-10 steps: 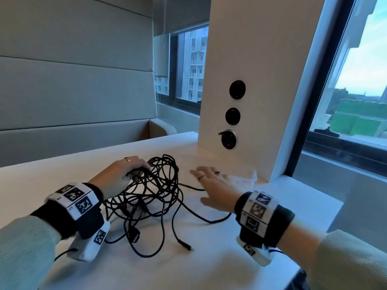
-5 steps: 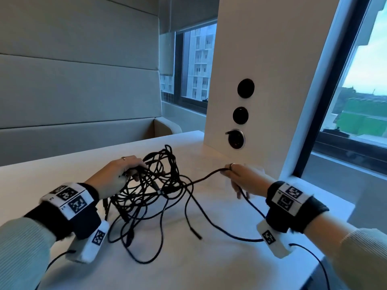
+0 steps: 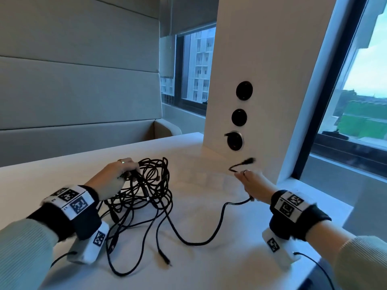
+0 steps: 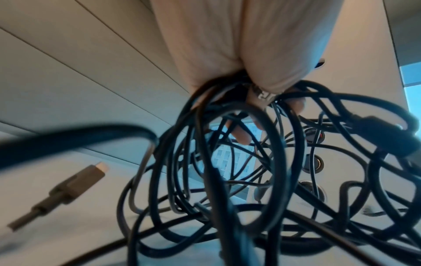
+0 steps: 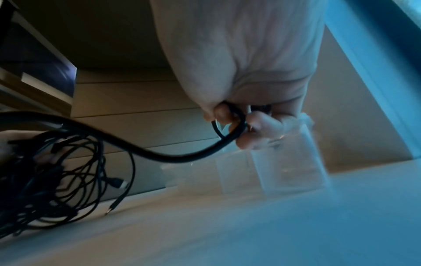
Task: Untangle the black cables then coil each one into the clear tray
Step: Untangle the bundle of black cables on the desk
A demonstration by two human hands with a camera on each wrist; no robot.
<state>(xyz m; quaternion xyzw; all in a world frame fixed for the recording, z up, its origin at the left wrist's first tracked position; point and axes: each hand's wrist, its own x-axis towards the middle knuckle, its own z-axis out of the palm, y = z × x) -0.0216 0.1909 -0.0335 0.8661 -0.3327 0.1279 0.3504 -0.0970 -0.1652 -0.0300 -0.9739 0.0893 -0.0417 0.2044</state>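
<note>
A tangle of black cables point(image 3: 144, 193) lies on the white table, left of centre. My left hand point(image 3: 117, 176) grips the top of the tangle point(image 4: 239, 136), fingers curled round several strands. My right hand point(image 3: 251, 185) holds one black cable point(image 3: 201, 241) near its end, and the plug point(image 3: 247, 161) sticks up past the fingers. That cable point(image 5: 159, 154) sags across the table back to the tangle point(image 5: 50, 172). The clear tray point(image 3: 209, 178) sits between my hands, faint against the table, and shows just beyond my right hand's fingers point(image 5: 257, 129) as the clear tray point(image 5: 273, 171).
A white pillar point(image 3: 261, 80) with three round black sockets point(image 3: 237, 140) stands close behind my right hand. Loose plug ends point(image 3: 165, 261) trail toward the table's near edge. A grey padded wall lies to the left, windows behind and right.
My right hand took hold of one cable and drew it to the right, away from the tangle, until its plug end came free above the fingers. The left hand stayed gripping the tangle.
</note>
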